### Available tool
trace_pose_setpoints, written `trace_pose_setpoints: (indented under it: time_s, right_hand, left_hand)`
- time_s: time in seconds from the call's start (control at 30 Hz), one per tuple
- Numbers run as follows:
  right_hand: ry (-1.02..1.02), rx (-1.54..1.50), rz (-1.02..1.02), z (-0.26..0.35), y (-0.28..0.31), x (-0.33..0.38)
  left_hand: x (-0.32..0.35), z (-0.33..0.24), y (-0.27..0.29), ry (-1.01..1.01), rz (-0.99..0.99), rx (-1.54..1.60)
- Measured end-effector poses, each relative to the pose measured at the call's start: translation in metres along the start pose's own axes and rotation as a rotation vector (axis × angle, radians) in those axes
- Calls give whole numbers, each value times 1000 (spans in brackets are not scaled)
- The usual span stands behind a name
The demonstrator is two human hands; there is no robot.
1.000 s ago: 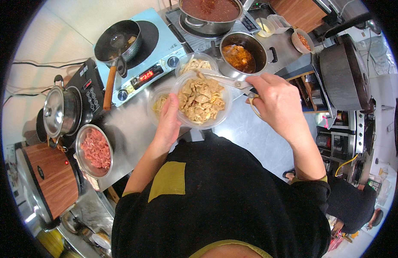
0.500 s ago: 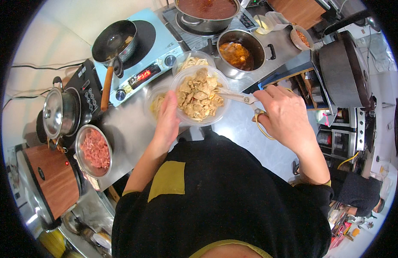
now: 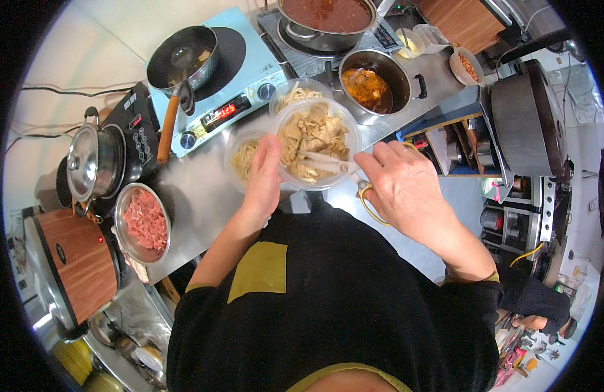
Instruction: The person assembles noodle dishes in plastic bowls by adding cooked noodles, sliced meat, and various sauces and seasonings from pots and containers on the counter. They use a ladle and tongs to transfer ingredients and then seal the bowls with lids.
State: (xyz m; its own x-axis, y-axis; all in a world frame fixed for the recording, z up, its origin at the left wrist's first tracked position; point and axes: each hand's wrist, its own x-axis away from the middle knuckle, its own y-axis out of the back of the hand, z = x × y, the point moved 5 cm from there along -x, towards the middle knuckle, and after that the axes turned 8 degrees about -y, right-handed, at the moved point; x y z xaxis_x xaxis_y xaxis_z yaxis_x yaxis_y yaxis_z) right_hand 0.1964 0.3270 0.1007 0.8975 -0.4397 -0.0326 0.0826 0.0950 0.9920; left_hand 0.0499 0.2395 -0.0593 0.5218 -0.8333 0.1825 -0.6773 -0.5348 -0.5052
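My left hand [image 3: 262, 179] is closed on the left side of a round clear plastic bowl [image 3: 356, 132], its thumb up at the rim. Cooked meat slices [image 3: 320, 134] in pale brown sauce fill the bowl, with pale strands showing at the bottom edge. In my right hand [image 3: 406, 189] is a pair of scissors [image 3: 341, 166] with gold-coloured handles. The blades reach left into the meat, slightly blurred. Two more plastic bowls, one behind [image 3: 297, 89] and one at the left [image 3: 231, 163], hold pale strands and are partly covered by the front bowl.
Behind stand a frying pan [image 3: 204, 72] on a light blue cooker [image 3: 246, 49], a pot of orange-red broth [image 3: 397, 72] and a large pot of red sauce [image 3: 312, 39]. A steel bowl of raw meat [image 3: 145, 225] and a lidded pot [image 3: 86, 163] are left. Another person [image 3: 534, 294] is at right.
My right hand has moved left and slightly down, bringing the scissor blades from the bowl's right edge deeper into the meat. The whole view has shifted slightly.
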Motion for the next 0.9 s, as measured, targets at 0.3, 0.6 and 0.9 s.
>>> trace_pose_setpoints:
  time_s: [0.3, 0.6, 0.9]
  right_hand:
    - [-423, -205, 67, -69, 20, 28]
    - [-594, -229, 2, -118, -196, 17]
    - [-189, -555, -107, -42, -141, -68]
  left_hand:
    - [5, -15, 15, -41, -28, 174]
    - [19, -11, 75, 4, -99, 179]
    - [64, -12, 94, -18, -369, 216]
